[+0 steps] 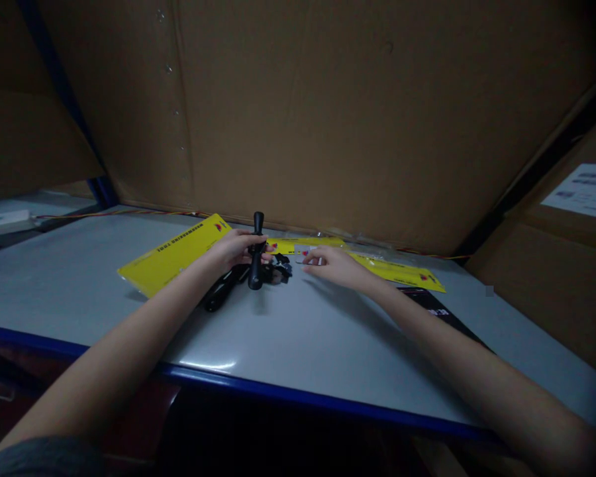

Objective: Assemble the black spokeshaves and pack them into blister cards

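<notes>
- Nearest us in the head view, a grey sleeve (44,456) shows at the bottom edge, and both bare forearms reach out over the blue edge (218,375) of the grey worktop (89,285).
- Our left hand (236,250) curls closed around a black tube (256,255), which stands upright in the middle of the worktop. We cannot tell whether its lower end touches the surface.
- That wrapped grip looks sound: the fingers go right around the tube, which should keep it from tipping.
- Our right hand (334,266) reaches in with its fingers loosely extended, right at a small pale tag (308,260). We cannot tell whether they pinch it, so a deliberate fingertip hold would suit so small a piece.
- Between the hands sits a small black and blue bundle (279,269), and a long black piece (221,289) lies just beneath our left hand.
- Yellow printed cards (173,255) lie behind, with a second yellow card (400,273) to the right, beside a black printed sheet (434,306).
- A cardboard wall (328,112) closes off the far side.
</notes>
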`<state>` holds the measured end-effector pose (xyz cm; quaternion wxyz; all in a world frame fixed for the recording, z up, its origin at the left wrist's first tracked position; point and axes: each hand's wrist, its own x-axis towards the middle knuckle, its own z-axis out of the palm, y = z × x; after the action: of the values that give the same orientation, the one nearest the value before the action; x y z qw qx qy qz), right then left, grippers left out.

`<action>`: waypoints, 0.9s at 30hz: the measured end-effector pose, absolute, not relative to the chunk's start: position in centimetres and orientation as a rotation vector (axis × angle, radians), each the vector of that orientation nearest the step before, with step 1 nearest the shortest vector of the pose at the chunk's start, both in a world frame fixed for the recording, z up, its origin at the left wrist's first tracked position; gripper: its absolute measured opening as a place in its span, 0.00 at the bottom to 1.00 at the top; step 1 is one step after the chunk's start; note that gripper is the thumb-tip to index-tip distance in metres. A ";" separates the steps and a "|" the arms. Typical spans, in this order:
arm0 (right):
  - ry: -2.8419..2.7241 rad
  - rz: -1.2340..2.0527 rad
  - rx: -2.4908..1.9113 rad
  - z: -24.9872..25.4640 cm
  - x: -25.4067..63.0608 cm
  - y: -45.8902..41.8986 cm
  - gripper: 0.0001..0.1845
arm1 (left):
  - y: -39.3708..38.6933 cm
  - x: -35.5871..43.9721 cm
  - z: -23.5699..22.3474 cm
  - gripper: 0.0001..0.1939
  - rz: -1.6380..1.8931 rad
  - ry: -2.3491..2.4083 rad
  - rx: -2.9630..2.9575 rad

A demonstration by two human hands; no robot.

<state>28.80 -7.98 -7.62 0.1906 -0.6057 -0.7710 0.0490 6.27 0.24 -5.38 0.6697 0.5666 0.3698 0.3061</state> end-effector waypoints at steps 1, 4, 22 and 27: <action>-2.118 0.176 -1.704 -7.9 28.2 -7.3 0.15 | 0.2 6.2 -5.3 0.11 0.658 0.856 1.300; -2.019 0.241 -1.742 -8.8 27.2 -5.9 0.17 | 0.0 6.0 -5.1 0.09 0.599 0.891 1.331; -1.863 0.230 -1.895 -10.2 26.1 -5.0 0.15 | 0.1 5.5 -3.9 0.06 0.699 0.878 1.280; -1.998 -0.039 -1.691 -8.4 24.3 -4.8 0.11 | 0.6 5.0 -3.9 0.05 0.688 0.916 1.347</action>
<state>24.31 -4.78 -8.44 0.2590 -0.6238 -0.7373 -0.0142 5.01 0.56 -3.85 0.6342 0.5890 0.4004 0.3010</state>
